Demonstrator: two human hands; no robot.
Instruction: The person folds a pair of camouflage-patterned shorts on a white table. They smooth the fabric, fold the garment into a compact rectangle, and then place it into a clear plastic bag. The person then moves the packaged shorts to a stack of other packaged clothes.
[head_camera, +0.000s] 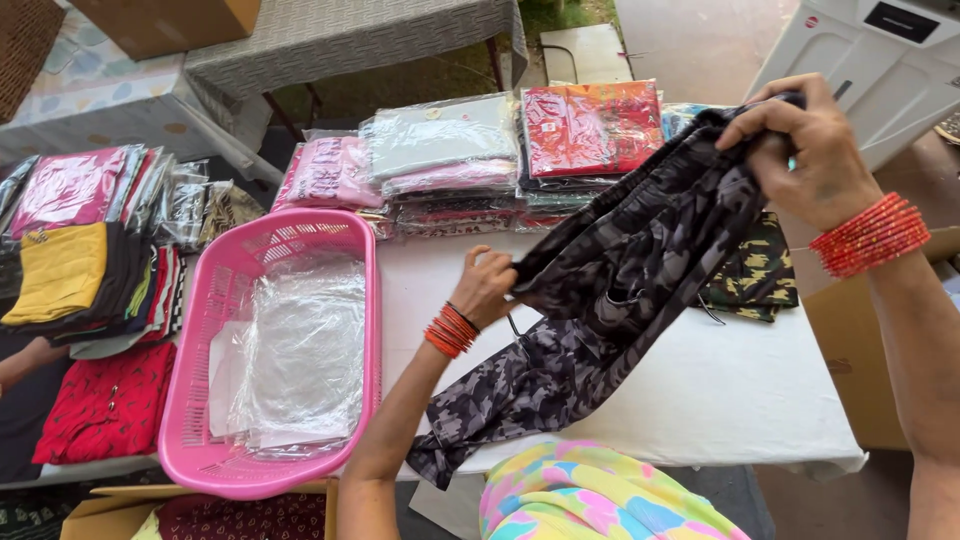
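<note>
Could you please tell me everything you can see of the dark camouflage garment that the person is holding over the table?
The camouflage garment is soft cloth printed in grey and black patches. The right hand pinches its top edge high up, and the left hand grips it lower down, so it hangs slanted. Its lower end drapes over the white table and past the near edge.

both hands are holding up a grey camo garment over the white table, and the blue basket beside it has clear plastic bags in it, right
Not quite: the basket is pink, not blue, as the head view shows. The rest holds: the left hand and right hand hold up the grey camo garment over the white table, and clear plastic bags lie in the basket.
</note>
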